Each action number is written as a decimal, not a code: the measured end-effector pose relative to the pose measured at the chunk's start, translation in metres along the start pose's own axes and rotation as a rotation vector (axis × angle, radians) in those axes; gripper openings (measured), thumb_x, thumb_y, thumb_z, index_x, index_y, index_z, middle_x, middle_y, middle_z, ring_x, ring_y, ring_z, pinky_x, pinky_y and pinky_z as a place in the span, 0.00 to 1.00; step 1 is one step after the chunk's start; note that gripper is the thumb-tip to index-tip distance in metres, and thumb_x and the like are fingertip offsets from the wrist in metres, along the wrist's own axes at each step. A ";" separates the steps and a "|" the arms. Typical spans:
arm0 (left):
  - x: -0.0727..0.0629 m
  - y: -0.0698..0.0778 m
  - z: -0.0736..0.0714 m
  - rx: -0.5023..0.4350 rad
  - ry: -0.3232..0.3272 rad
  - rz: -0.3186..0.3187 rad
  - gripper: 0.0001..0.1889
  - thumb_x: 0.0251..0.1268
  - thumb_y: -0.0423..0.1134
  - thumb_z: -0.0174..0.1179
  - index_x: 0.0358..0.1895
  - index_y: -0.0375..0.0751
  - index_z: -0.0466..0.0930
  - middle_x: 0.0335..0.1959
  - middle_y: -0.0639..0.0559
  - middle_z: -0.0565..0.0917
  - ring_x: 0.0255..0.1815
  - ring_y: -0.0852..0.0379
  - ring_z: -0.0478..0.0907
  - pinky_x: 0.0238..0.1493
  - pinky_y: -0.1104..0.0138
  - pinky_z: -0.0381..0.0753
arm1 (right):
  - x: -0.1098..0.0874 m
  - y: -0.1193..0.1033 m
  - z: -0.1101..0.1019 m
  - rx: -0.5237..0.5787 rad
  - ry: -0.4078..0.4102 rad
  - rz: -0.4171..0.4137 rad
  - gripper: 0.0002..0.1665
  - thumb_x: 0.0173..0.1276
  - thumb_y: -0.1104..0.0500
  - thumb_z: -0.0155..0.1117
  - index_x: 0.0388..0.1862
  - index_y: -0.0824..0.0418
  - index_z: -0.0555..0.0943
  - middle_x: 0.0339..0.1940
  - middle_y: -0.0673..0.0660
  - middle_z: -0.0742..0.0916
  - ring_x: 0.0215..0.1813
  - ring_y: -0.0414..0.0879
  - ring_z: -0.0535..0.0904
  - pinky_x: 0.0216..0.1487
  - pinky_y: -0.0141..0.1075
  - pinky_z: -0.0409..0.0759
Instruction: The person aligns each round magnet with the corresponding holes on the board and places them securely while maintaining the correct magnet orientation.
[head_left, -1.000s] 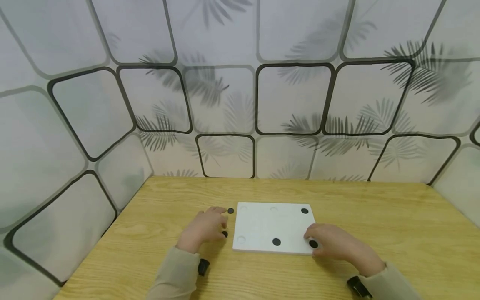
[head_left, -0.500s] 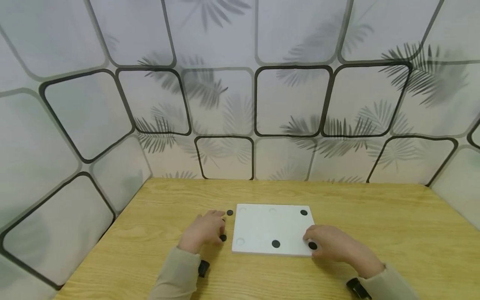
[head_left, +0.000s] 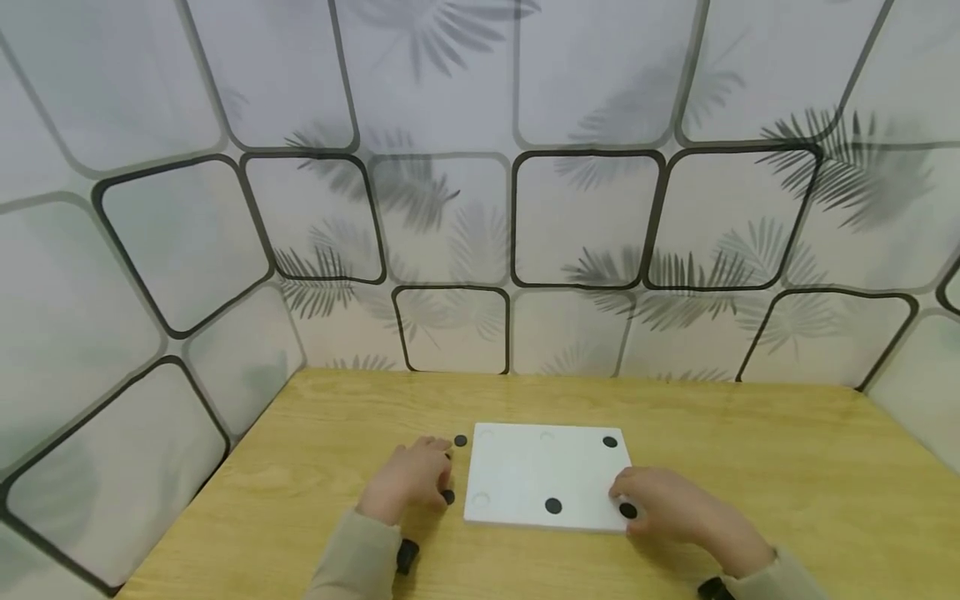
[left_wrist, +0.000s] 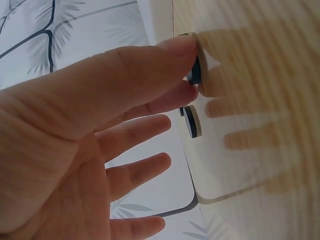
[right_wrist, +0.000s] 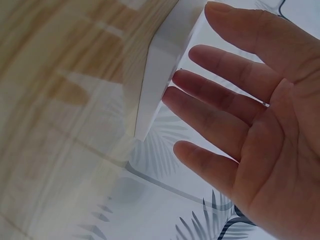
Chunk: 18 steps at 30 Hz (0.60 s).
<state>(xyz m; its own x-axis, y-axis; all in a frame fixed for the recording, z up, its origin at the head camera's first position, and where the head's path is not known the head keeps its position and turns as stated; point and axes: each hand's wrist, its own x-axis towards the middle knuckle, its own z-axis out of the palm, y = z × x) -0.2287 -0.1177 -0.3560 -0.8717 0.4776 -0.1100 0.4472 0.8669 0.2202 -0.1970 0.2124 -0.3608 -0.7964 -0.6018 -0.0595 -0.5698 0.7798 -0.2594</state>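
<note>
My left hand (head_left: pixel 408 481) is left of a white board (head_left: pixel 517 467). Its thumb and index finger pinch a black disc (head_left: pixel 448 497) low at the wooden table; in the left wrist view the thumb partly covers this disc (left_wrist: pixel 195 75). The other fingers (left_wrist: pixel 137 172) are spread. Another black disc (head_left: pixel 461 440) lies just beyond the fingertips, and a third is mostly hidden behind them. My right hand (head_left: pixel 667 504) rests at the board's near right corner, fingers fairly straight, around a black disc (head_left: pixel 627 510) on the board. The right wrist view shows the fingers (right_wrist: pixel 210 117) beside the board's edge (right_wrist: pixel 159 75).
The board carries two more black discs, one at the near middle (head_left: pixel 553 506) and one at the far right corner (head_left: pixel 610 442). Shallow round recesses show at its other positions. The wooden table (head_left: pixel 750 467) meets a patterned wall (head_left: pixel 585 217) behind.
The head view has tilted up slightly, so everything sits lower. Against the board, my left hand and its disc have shifted slightly toward me, uncovering part of the third disc. The right hand stays put.
</note>
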 end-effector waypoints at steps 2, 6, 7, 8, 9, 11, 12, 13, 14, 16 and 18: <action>0.000 0.000 0.002 -0.002 0.002 -0.001 0.14 0.37 0.35 0.69 0.14 0.48 0.69 0.59 0.42 0.68 0.61 0.39 0.57 0.52 0.38 0.54 | -0.001 0.001 0.001 -0.003 0.001 -0.005 0.18 0.43 0.59 0.71 0.36 0.63 0.80 0.36 0.52 0.80 0.39 0.47 0.76 0.42 0.43 0.73; 0.002 -0.002 0.003 0.007 0.014 -0.006 0.14 0.37 0.35 0.68 0.14 0.47 0.69 0.58 0.42 0.68 0.61 0.39 0.58 0.52 0.38 0.54 | 0.001 0.002 0.001 -0.005 0.007 -0.007 0.18 0.43 0.60 0.71 0.35 0.63 0.80 0.36 0.51 0.80 0.39 0.47 0.76 0.41 0.42 0.73; 0.002 -0.002 0.003 0.012 0.017 -0.007 0.14 0.37 0.35 0.68 0.14 0.47 0.69 0.58 0.42 0.68 0.61 0.40 0.58 0.52 0.38 0.55 | 0.001 0.001 0.001 -0.006 0.008 -0.005 0.18 0.43 0.60 0.71 0.35 0.63 0.80 0.36 0.51 0.80 0.39 0.47 0.76 0.41 0.42 0.73; 0.002 -0.002 0.003 0.014 0.016 -0.007 0.14 0.37 0.35 0.69 0.14 0.47 0.69 0.58 0.42 0.68 0.61 0.40 0.58 0.52 0.39 0.55 | 0.001 0.001 0.001 -0.007 0.009 -0.003 0.18 0.43 0.60 0.71 0.35 0.63 0.80 0.36 0.51 0.80 0.39 0.47 0.76 0.41 0.42 0.73; 0.002 -0.002 0.003 0.013 0.015 -0.008 0.14 0.37 0.35 0.69 0.14 0.47 0.69 0.58 0.42 0.68 0.61 0.40 0.58 0.52 0.39 0.55 | 0.001 0.001 0.001 -0.008 0.006 -0.001 0.18 0.43 0.60 0.71 0.35 0.63 0.80 0.36 0.51 0.80 0.39 0.47 0.76 0.42 0.42 0.73; 0.002 -0.001 0.003 0.008 0.013 -0.008 0.14 0.38 0.35 0.69 0.14 0.47 0.69 0.58 0.42 0.68 0.61 0.40 0.58 0.53 0.39 0.55 | 0.002 0.002 0.001 0.001 -0.002 0.005 0.18 0.43 0.60 0.71 0.36 0.63 0.80 0.36 0.51 0.80 0.40 0.48 0.76 0.42 0.43 0.73; 0.002 -0.001 0.003 0.006 0.011 -0.008 0.14 0.38 0.35 0.69 0.14 0.47 0.69 0.58 0.42 0.68 0.61 0.39 0.58 0.53 0.39 0.55 | 0.002 0.002 0.001 0.002 -0.005 0.009 0.18 0.43 0.60 0.71 0.36 0.63 0.80 0.36 0.51 0.80 0.40 0.48 0.76 0.42 0.43 0.73; 0.001 0.000 0.002 0.002 0.011 -0.007 0.14 0.38 0.35 0.69 0.14 0.47 0.69 0.58 0.42 0.68 0.61 0.39 0.58 0.53 0.39 0.55 | 0.002 0.002 0.001 0.005 -0.006 0.012 0.18 0.43 0.60 0.71 0.36 0.63 0.80 0.36 0.51 0.80 0.40 0.48 0.76 0.42 0.43 0.73; 0.001 0.000 0.002 -0.002 0.011 -0.005 0.14 0.38 0.35 0.69 0.14 0.47 0.69 0.58 0.42 0.68 0.61 0.39 0.58 0.53 0.39 0.55 | 0.002 0.002 0.001 0.006 -0.008 0.013 0.19 0.43 0.60 0.71 0.36 0.63 0.80 0.36 0.51 0.80 0.40 0.48 0.76 0.42 0.43 0.73; 0.000 0.002 0.001 -0.011 0.012 -0.004 0.14 0.38 0.35 0.69 0.14 0.47 0.69 0.58 0.41 0.68 0.61 0.39 0.58 0.53 0.39 0.55 | 0.001 0.001 0.001 0.011 -0.011 0.019 0.19 0.43 0.60 0.71 0.36 0.63 0.80 0.36 0.51 0.80 0.40 0.48 0.76 0.42 0.43 0.73; -0.001 0.002 0.001 -0.016 0.014 -0.004 0.14 0.39 0.34 0.68 0.14 0.46 0.69 0.58 0.41 0.68 0.61 0.39 0.58 0.53 0.39 0.55 | 0.001 0.001 0.001 0.011 -0.011 0.021 0.19 0.43 0.60 0.71 0.36 0.63 0.80 0.36 0.51 0.80 0.40 0.48 0.76 0.43 0.43 0.73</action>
<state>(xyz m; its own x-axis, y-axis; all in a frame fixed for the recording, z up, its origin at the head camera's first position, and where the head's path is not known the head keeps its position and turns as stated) -0.2270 -0.1158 -0.3560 -0.8763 0.4718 -0.0973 0.4403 0.8664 0.2354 -0.1978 0.2124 -0.3618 -0.8061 -0.5870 -0.0753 -0.5505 0.7904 -0.2688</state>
